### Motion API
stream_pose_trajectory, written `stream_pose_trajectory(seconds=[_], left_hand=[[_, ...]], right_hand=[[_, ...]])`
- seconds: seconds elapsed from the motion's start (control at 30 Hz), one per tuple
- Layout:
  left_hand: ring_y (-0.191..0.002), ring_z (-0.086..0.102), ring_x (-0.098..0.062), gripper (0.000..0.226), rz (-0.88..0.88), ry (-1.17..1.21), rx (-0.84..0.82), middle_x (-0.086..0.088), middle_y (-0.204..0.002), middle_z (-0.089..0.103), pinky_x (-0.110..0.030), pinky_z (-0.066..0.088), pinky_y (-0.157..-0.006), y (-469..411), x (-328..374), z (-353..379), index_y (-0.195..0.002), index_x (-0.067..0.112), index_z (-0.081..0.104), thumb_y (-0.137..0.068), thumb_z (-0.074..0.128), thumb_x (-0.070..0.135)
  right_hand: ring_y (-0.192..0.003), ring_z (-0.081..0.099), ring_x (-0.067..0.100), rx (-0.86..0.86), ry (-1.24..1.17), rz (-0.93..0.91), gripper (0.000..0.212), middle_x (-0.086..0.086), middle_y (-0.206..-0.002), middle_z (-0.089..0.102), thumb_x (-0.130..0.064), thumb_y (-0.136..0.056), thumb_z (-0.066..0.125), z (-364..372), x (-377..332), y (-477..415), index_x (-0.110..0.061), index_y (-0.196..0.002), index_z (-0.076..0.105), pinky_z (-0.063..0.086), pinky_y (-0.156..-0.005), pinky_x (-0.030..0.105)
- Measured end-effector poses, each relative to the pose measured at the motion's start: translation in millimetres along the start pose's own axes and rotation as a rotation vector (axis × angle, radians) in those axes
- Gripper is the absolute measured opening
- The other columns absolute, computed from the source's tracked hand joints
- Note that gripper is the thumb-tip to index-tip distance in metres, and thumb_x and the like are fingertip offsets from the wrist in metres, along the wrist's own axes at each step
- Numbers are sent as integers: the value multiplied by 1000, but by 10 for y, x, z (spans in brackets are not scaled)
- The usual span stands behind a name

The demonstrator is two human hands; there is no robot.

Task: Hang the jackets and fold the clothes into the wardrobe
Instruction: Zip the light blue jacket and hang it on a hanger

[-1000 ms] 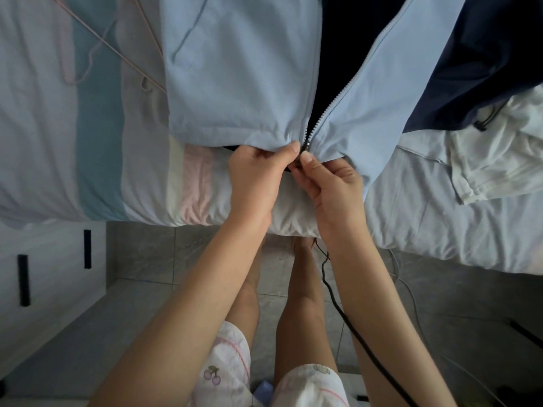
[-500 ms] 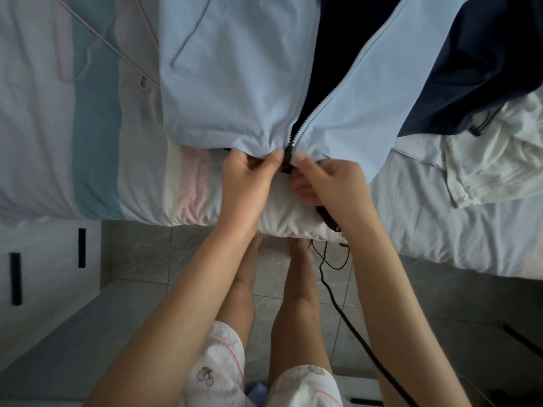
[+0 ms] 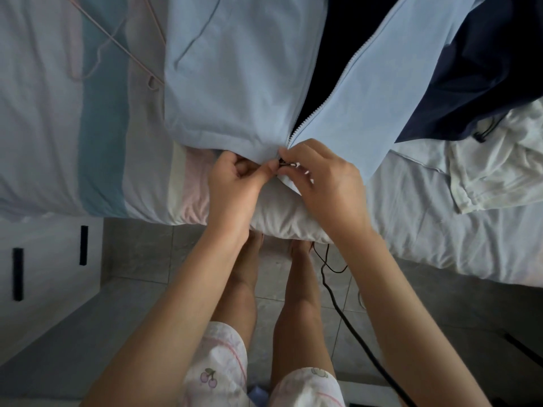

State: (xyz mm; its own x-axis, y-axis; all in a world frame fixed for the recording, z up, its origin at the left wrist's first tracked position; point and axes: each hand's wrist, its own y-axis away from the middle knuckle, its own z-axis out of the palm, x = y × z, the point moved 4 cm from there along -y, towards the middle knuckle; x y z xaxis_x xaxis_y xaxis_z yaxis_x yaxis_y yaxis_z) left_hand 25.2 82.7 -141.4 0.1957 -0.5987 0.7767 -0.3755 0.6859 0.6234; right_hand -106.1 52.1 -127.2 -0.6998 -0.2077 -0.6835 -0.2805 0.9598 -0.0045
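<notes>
A light blue zip jacket (image 3: 241, 74) with a dark navy lining lies spread on the bed (image 3: 440, 230), its hem at the near edge. The zip is open above the hem, white teeth showing. My left hand (image 3: 235, 186) pinches the left hem beside the zip's bottom end. My right hand (image 3: 326, 180) pinches the right hem and the small dark slider (image 3: 284, 163) between the two hands. A thin pink wire hanger (image 3: 129, 54) lies on the bedding left of the jacket.
A white crumpled garment (image 3: 496, 160) and a navy garment (image 3: 482, 71) lie on the bed's right side. A white drawer unit (image 3: 44, 259) with black handles stands at the left. A black cable (image 3: 346, 315) trails over the tiled floor by my legs.
Both hands stayed at the zip's bottom end. The right hand came up from under the hem and now pinches the slider from above; the left closed tighter on its side.
</notes>
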Motion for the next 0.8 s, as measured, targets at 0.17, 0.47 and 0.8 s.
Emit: stream_pose_trajectory(seconds=[0.17,0.47,0.8], left_hand=[[-65,62,-5,18,62,-97,-11,-1,-69,65,-20,49,-68,-9,1,-52,-85,11,60,-78,74,3],[-64,58,-5,29,258,-359,-72,2,-70,60,-18,45,-61,-23,246,-73,-93,5,54,-76,77,11],[-74,63,-6,32,171,-360,-30,-1,-82,65,-19,49,-68,112,106,-424,-98,3,57,-76,77,13]], right_hand=[[-67,65,18,-67,-128,134,14,-1,-84,70,-24,-85,65,-15,49,-40,-10,-86,67,52,-61,43],[-78,64,8,-160,-127,267,13,-21,-80,62,-20,-85,65,-203,25,-265,-30,-80,59,51,-73,42],[-73,64,24,-198,-16,125,6,2,-83,67,-17,-87,59,-241,145,-568,-13,-86,55,51,-69,45]])
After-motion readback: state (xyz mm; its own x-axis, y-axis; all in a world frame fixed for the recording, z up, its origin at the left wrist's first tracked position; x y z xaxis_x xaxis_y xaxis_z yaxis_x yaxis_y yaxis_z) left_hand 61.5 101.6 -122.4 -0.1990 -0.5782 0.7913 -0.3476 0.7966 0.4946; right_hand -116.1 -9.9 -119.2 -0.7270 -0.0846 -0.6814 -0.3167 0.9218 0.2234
